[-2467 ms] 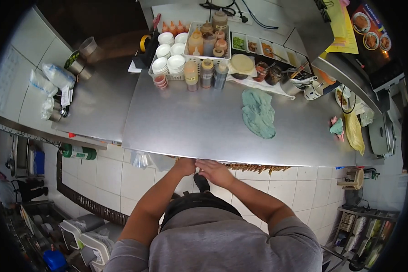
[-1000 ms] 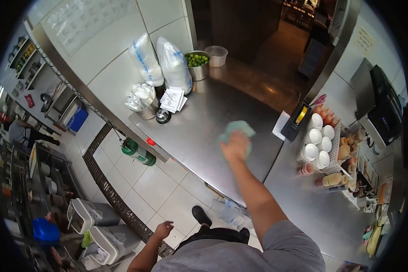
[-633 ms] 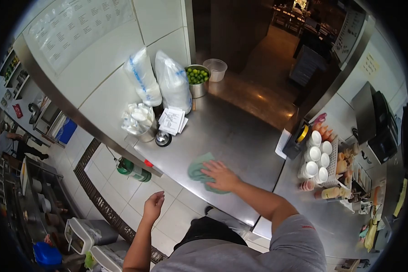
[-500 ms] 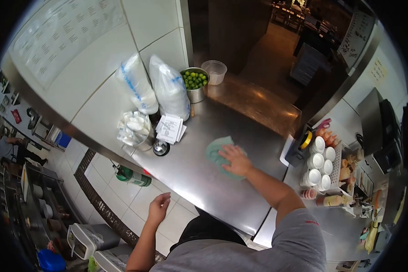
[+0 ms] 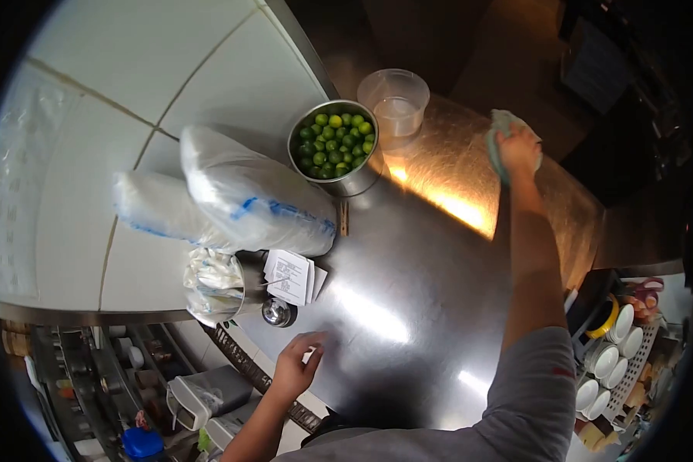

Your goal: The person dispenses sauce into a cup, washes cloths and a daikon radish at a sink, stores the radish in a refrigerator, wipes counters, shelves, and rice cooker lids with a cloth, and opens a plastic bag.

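My right hand (image 5: 520,149) is at the far end of the steel counter (image 5: 423,308), its fingers pressed round a pale green cleaning cloth (image 5: 497,154). The cloth lies bunched under and beside the fingers on the raised far ledge (image 5: 454,146). Over the counter's near edge hangs my left hand (image 5: 294,371), loosely curled, with a gap between thumb and fingers and nothing held. Nearest to it are a silver call bell (image 5: 278,313) and a stack of printed receipts (image 5: 289,276).
A metal pot of green limes (image 5: 333,146) stands by a clear plastic tub (image 5: 395,100). Plastic-wrapped packs (image 5: 246,192) lean on the tiled wall beside a container of wrapped items (image 5: 215,281). Several white cups (image 5: 616,354) fill the right side.
My right hand and the cloth have moved from mid-counter to the far ledge. My left hand has come up to the near edge. The view has shifted closer over the counter.
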Available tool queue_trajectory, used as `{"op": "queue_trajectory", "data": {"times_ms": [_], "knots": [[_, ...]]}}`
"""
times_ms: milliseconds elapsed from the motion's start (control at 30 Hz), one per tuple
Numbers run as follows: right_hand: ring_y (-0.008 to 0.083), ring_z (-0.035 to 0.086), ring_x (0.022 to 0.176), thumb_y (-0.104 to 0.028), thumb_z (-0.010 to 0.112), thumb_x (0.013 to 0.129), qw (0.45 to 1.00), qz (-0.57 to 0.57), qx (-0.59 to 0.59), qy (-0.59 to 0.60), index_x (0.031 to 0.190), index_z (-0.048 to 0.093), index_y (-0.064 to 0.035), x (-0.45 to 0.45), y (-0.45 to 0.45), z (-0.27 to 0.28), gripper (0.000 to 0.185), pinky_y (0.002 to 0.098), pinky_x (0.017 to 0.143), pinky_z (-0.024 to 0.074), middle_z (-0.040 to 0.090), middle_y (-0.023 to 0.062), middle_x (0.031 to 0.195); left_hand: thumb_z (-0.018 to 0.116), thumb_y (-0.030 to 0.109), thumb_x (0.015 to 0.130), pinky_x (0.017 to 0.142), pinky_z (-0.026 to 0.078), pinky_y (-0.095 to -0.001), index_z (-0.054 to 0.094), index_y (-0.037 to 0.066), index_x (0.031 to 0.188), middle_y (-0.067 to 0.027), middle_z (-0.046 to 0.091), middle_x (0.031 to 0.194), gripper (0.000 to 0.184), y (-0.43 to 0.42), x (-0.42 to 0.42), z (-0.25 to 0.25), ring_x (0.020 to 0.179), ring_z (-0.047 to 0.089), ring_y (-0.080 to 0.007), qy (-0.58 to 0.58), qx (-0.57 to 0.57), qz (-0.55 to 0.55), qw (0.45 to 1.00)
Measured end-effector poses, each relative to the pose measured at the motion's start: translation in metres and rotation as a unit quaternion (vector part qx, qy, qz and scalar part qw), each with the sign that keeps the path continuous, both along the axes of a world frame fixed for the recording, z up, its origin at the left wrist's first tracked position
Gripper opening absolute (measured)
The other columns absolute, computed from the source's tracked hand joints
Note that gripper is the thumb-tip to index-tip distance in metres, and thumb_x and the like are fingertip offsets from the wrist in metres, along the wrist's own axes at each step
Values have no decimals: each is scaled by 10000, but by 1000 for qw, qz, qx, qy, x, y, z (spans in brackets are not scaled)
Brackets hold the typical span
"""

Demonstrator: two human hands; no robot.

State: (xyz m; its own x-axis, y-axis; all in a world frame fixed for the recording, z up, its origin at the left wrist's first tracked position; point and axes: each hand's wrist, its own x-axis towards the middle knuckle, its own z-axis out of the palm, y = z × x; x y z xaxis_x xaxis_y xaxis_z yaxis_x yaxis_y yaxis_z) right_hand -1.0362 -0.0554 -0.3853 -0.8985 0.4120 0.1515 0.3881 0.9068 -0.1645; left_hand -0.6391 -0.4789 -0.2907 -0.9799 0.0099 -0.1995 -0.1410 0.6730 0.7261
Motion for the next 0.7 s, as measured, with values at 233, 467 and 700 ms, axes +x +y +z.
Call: {"op": "queue_trajectory", "data": {"times_ms": [233, 467, 700], "knots": [[316, 462, 1152, -410, 490, 839, 987, 128, 45, 87, 1193, 582, -139, 62, -46, -7, 455, 502, 965, 322, 516, 119, 1238, 649, 9, 764, 672, 457, -318, 576, 35, 1045, -129, 507, 993, 291, -44, 5, -39, 859, 539, -242, 105, -123, 173, 972], [325, 509, 1137, -184, 595, 673, 757, 608, -235, -42, 1111, 593, -50, 414, -278, 33, 457, 466, 982, 374, 552, 166, 1208, 632, 17, 780, 766, 462, -343, 586, 51, 1089, -130, 512, 1018, 314, -67, 0, -49, 900, 539, -261, 118, -65, 121, 983], [292, 424, 1223, -265, 555, 798, 906, 423, 5, 0, 1229, 532, -121, 378, -161, 21, 454, 484, 1003, 350, 466, 115, 1316, 634, 19, 782, 769, 481, -335, 591, 68, 1082, -116, 547, 1095, 307, -126, 54, -11, 938, 565, -244, 93, 3, 73, 993]]}}
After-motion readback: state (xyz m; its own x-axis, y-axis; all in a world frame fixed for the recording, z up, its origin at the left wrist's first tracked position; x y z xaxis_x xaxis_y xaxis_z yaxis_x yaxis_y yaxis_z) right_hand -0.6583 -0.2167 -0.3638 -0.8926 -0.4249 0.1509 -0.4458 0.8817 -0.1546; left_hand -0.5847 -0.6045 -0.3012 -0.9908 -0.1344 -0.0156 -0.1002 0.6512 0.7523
